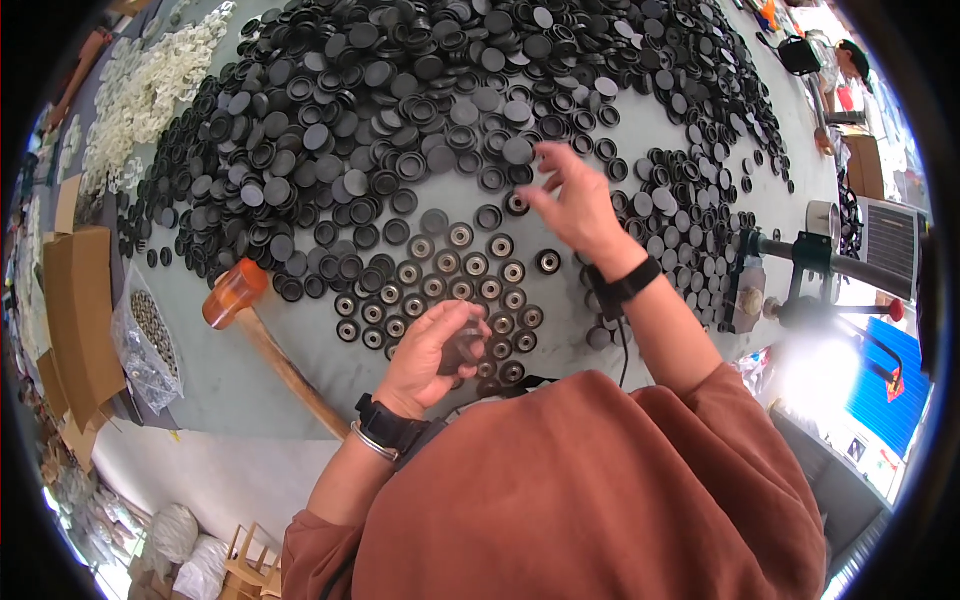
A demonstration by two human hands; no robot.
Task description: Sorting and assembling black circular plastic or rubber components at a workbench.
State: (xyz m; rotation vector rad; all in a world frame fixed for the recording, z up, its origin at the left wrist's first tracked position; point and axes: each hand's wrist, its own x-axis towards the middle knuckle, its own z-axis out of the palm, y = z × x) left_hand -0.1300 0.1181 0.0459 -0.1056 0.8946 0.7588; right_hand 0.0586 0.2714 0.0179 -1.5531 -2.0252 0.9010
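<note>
My left hand (430,350) is curled around dark round caps, blurred by motion, close to my body. Beneath and beyond it lies a group of black round caps with metal ring centres (475,264), set out flat on the grey table. My right hand (580,208) hovers at the near edge of a big heap of plain black round caps (400,85). Its thumb and fingers are apart, with nothing visible between them. A single cap with a metal centre (548,261) lies below that hand.
An orange-headed mallet (237,293) with a wooden handle rests left of the caps. Further left are a plastic bag of small metal parts (150,335) and a cardboard box (85,310). White plastic pieces (160,85) are piled far left. A green press (812,252) stands at the right.
</note>
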